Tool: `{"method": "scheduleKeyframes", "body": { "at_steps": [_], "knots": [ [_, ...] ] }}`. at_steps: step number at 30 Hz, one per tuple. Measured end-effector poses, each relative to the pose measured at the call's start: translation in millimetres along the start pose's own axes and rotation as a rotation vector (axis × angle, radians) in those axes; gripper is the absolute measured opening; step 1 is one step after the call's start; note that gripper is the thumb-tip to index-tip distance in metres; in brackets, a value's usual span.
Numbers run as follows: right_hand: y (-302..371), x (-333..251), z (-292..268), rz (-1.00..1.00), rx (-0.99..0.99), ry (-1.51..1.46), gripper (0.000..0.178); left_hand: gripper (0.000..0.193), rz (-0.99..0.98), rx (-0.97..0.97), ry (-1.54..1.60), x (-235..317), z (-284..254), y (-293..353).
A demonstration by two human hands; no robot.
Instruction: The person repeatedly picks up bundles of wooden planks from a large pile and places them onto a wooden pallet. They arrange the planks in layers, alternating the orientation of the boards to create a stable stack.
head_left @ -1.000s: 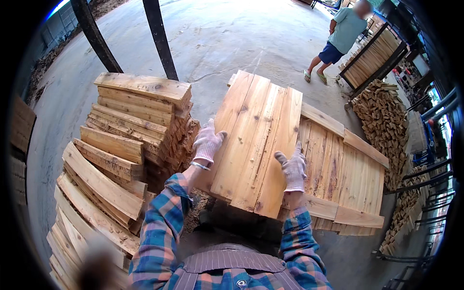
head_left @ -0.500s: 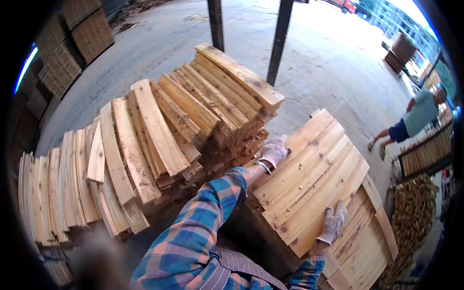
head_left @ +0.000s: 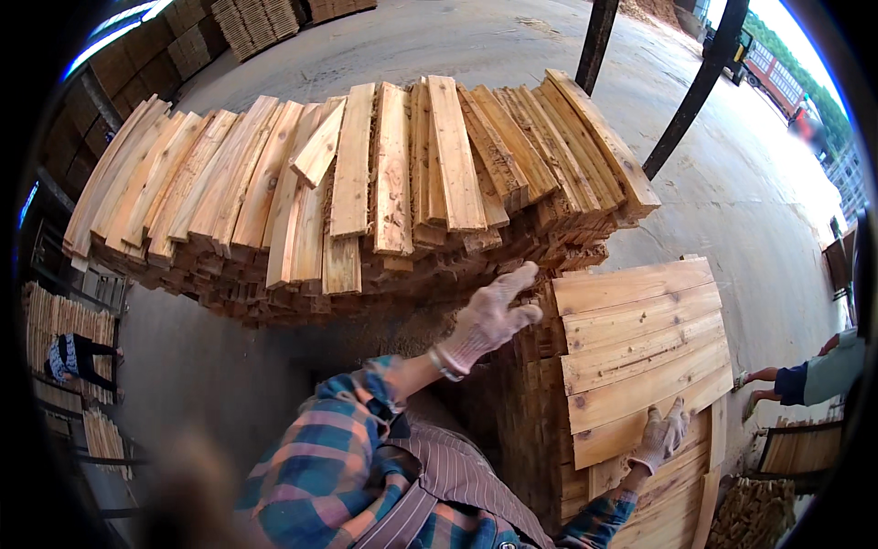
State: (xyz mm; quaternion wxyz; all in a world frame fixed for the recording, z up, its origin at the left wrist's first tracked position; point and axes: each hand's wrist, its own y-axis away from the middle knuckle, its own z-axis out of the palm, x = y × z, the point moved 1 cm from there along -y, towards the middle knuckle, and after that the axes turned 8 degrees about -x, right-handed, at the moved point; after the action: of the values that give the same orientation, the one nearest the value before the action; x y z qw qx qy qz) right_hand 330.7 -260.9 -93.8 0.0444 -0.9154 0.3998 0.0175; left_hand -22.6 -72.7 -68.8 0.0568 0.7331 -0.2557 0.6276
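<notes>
My left hand (head_left: pixel 487 322), in a pale knit glove, hangs in the air between two stacks of wood with its thumb and fingers apart and nothing in them. Beside it, on the right, is a stack of planks (head_left: pixel 535 421) topped by wide boards (head_left: pixel 640 320) laid side by side. My right hand (head_left: pixel 663 434), also gloved, rests on the nearer boards of this stack with its fingers stretched out. Ahead of my left hand lies a long pile of rough, loose planks (head_left: pixel 393 165), several of them askew on top.
Dark posts (head_left: pixel 695 87) stand behind the pile. One person (head_left: pixel 828 371) is at the right edge, another person (head_left: pixel 78 357) bends near stacked wood at the left. More wood stacks (head_left: pixel 256 23) stand far back. A heap of wood pieces (head_left: pixel 754 512) lies at the lower right.
My left hand has come off the wide boards and moved left into the air. My right hand stays on the stack. The view has turned left.
</notes>
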Motion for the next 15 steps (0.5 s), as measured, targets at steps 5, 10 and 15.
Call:
{"method": "scheduleKeyframes", "body": {
  "at_steps": [5, 10, 15],
  "knots": [
    [18.9, -157.6, -21.7, -0.539, -0.437, -1.016, 0.061, 0.078, -0.056, 0.628, 0.176, -14.7, -127.4, 94.1],
    [62.7, -292.6, 1.1, -0.525, -0.989, -1.415, 0.069, 0.055, -0.257, 0.663, 0.496, -12.8, -150.3, 127.9],
    [34.9, -408.9, 5.5, -0.743, -0.355, -0.655, 0.085, 0.054, -0.445, 0.858, 0.805, -103.6, -104.3, 93.2]
  ]
}}
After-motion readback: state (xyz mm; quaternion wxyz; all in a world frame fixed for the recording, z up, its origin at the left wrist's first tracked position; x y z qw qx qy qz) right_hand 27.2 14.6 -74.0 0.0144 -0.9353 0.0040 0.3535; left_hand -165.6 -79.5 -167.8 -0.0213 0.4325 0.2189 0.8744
